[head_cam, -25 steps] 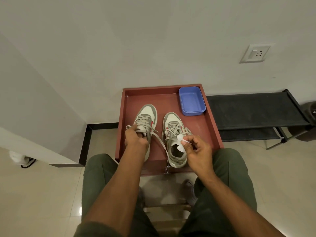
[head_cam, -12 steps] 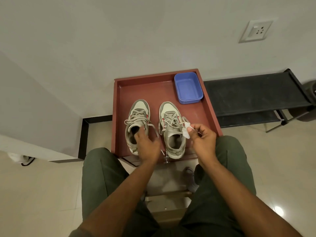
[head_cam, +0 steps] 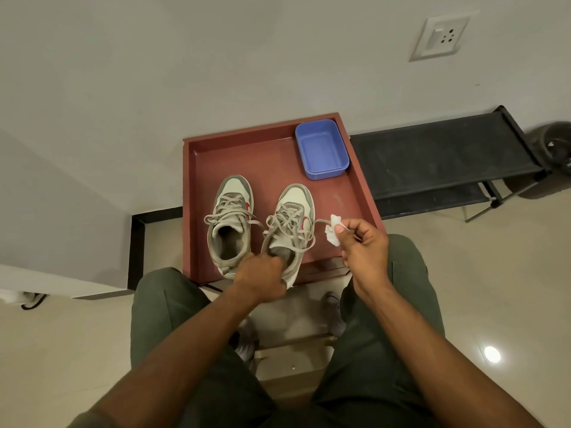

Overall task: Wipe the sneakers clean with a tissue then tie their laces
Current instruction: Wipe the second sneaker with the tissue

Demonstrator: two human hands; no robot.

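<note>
Two grey-and-cream sneakers with loose laces stand side by side, toes away from me, on a reddish-brown tray (head_cam: 197,186). The left sneaker (head_cam: 230,220) stands free. My left hand (head_cam: 262,274) grips the heel of the right sneaker (head_cam: 292,217), fingers reaching into its opening. My right hand (head_cam: 363,242), to the right of that shoe, pinches a crumpled white tissue (head_cam: 333,231) together with the end of one of its laces (head_cam: 321,222), which stretches out sideways from the shoe.
A blue plastic tub (head_cam: 321,149) sits in the tray's far right corner. A black low rack (head_cam: 438,156) stands against the wall to the right, with a dark bin (head_cam: 553,156) beyond it. My knees flank the tray's near edge.
My left hand left the left sneaker and moved over to the right sneaker's heel. My right hand drew to the right with the tissue and lace, away from the shoe. The camera tilted down.
</note>
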